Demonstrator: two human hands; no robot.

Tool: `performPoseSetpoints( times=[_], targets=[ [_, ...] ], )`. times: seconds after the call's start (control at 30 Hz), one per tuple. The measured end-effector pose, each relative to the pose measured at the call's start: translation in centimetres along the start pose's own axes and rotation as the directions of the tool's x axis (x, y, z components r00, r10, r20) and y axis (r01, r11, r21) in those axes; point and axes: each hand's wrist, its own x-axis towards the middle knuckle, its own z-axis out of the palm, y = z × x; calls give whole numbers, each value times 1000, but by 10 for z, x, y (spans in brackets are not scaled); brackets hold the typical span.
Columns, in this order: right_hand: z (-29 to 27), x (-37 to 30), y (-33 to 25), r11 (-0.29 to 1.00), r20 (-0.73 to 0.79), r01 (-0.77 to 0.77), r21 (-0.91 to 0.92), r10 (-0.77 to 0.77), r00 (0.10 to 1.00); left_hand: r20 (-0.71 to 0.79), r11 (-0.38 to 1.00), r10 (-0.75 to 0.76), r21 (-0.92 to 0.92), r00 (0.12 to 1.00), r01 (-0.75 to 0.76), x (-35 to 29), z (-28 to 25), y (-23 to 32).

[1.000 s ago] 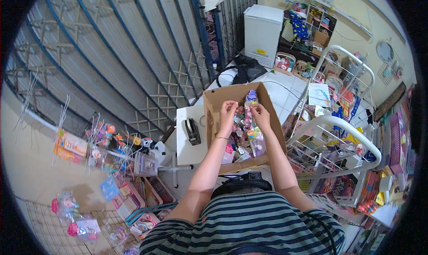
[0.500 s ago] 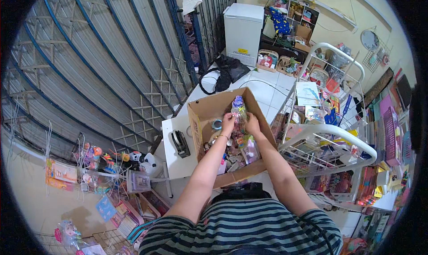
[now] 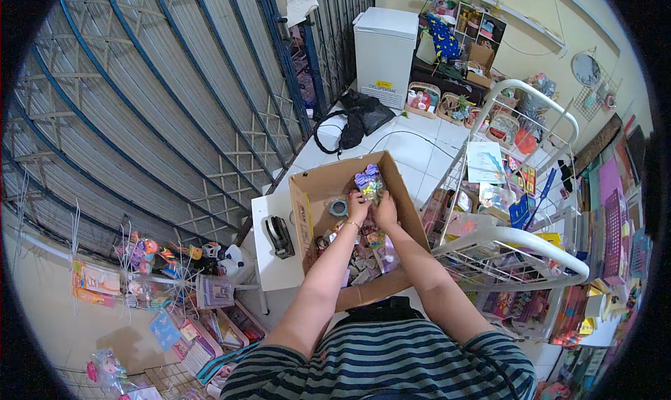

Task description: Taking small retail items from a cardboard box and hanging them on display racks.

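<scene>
Both my hands are over an open cardboard box (image 3: pixel 409 204), holding a clear plastic packet with a purple top and small colourful contents (image 3: pixel 369 180). My left hand (image 3: pixel 358 208) has its fingers closed on the packet's near left part. Close beside it, my right hand (image 3: pixel 384 212) grips the right side. To the left of my left hand, a roll of tape (image 3: pixel 338 208) lies inside the box. Many small packaged items fill the bottom beneath my wrists, among them a clear-and-purple packet (image 3: pixel 388 255) near my right forearm.
A black tape dispenser (image 3: pixel 279 236) rests on a white table (image 3: pixel 269 208) left of the box. On the right stands a white wire rack (image 3: pixel 514 234) full of packaged goods. Beyond the box are a black bag (image 3: pixel 367 113) and a white freezer (image 3: pixel 384 51). Hanging toys (image 3: pixel 143 250) are at left.
My hands have drawn the packet nearer and lower in the box, and its purple top has shifted slightly left. The tape roll shows more fully.
</scene>
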Motion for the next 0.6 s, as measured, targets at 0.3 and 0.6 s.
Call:
performPoseSetpoints(
  times=[0.3,0.6],
  targets=[
    [0,7,-1,999,83,-32,32,29,996,26,986,117,-125,993,-113,5,-7,1],
    [2,14,9,986,2,118,115,-120,993,162,924,26,-381,986,39,-15,-13,22]
  ],
)
